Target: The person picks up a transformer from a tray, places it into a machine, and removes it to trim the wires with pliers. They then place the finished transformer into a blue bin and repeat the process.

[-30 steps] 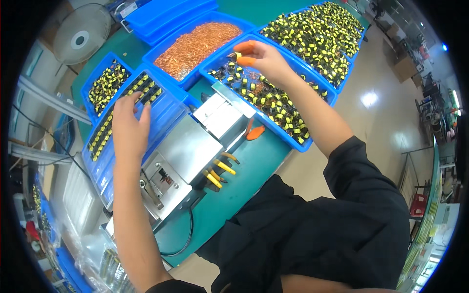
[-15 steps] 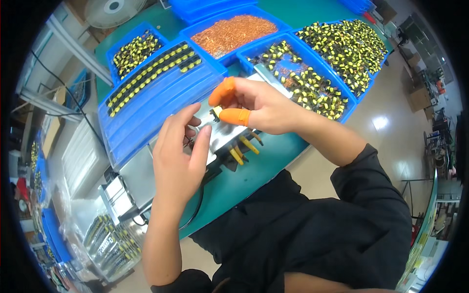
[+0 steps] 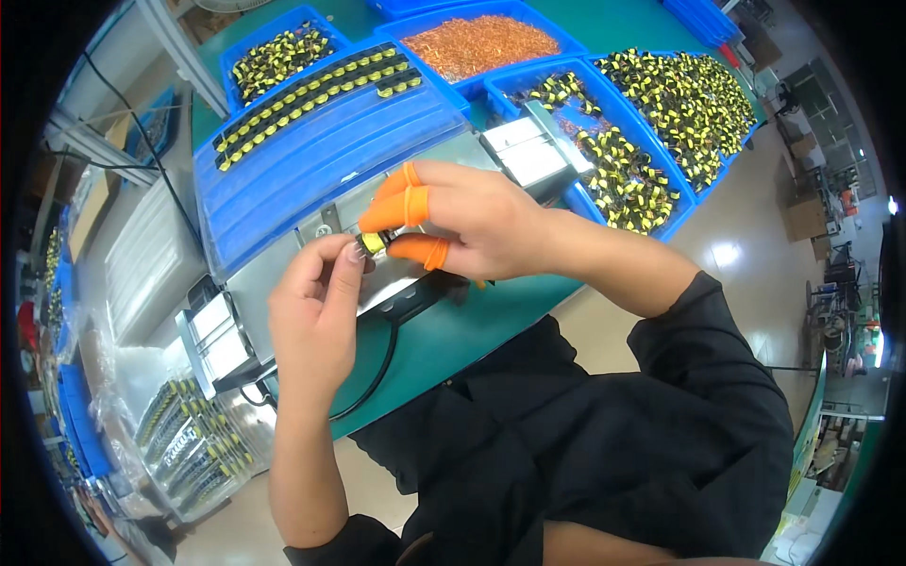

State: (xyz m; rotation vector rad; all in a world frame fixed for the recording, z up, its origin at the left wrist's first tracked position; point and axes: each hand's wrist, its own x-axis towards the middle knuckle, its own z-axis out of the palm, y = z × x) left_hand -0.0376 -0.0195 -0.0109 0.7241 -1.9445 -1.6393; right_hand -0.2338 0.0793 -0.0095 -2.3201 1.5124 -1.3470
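A small yellow-and-black electronic component (image 3: 373,243) with thin pins is held between my two hands, over a flat metal machine (image 3: 406,170). My right hand (image 3: 481,212), wearing orange finger cots on its thumb and fingers, pinches it from the right. From the left, my left hand (image 3: 316,297) has its bare thumb and forefinger closed at the pin end. The pinching fingers partly cover the component. Behind the hands, a blue tray (image 3: 311,170) carries several rows of similar yellow-and-black parts in a clear plastic liner.
Blue bins of loose components (image 3: 675,113) stand at the back right, beside a blue bin of copper-coloured pieces (image 3: 481,47). Another component bin (image 3: 283,61) is at the back left. A black cable (image 3: 385,373) runs over the green table (image 3: 444,344).
Both hands have come together on the component, the right moving left and the left fingers closing. The view has shifted, and the yellow-handled tools are now mostly hidden behind my right hand.
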